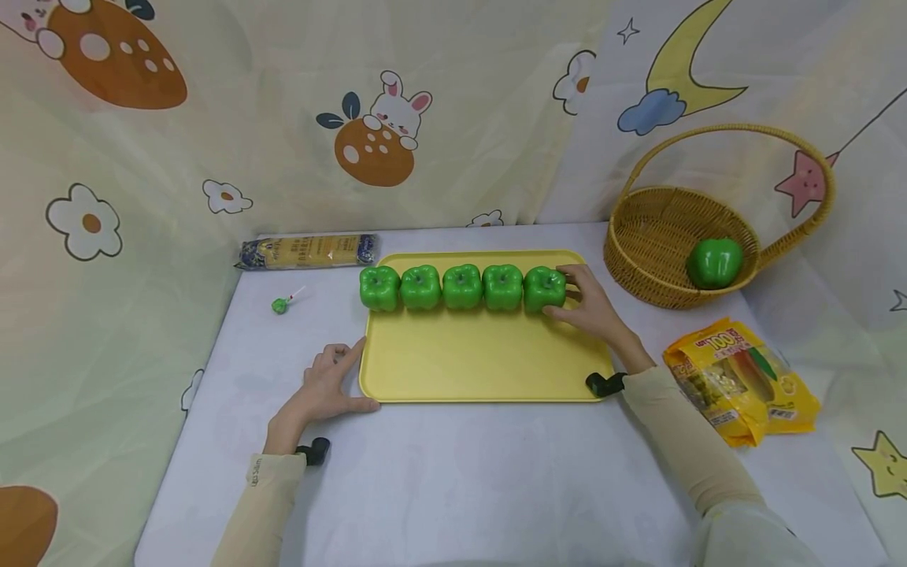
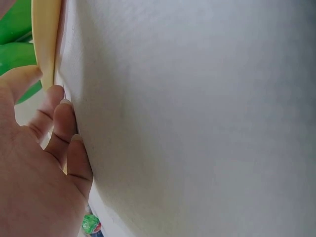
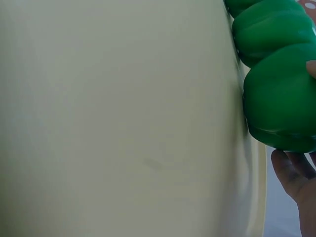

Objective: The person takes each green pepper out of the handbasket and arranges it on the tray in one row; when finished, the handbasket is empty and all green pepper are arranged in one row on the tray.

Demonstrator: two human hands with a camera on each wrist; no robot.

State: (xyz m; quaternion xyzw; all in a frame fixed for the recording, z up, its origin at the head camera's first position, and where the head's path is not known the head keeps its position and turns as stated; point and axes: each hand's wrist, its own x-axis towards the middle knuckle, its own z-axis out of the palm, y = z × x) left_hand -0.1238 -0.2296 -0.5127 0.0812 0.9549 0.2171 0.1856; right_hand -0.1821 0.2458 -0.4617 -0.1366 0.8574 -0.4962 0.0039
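Several green bell peppers [image 1: 462, 286] stand side by side in a row along the far part of a yellow tray [image 1: 482, 358]. My right hand [image 1: 584, 303] holds the rightmost green bell pepper [image 1: 544, 289], thumb at its near side and fingers behind it. In the right wrist view that pepper [image 3: 281, 98] sits at the row's end, with fingertips right against it. My left hand [image 1: 324, 386] rests at the tray's near left corner, index finger and thumb spread along its edges. The left wrist view shows a fingertip on the tray rim [image 2: 45, 44] and the other fingers loosely bent.
At the back right, a wicker basket [image 1: 638, 260] with a tall handle contains one green bell pepper [image 1: 714, 263]. Yellow snack packages [image 1: 740, 386] lie in front of it. A long yellow and blue package [image 1: 308, 252] lies at the back left, near a green lollipop [image 1: 279, 305].
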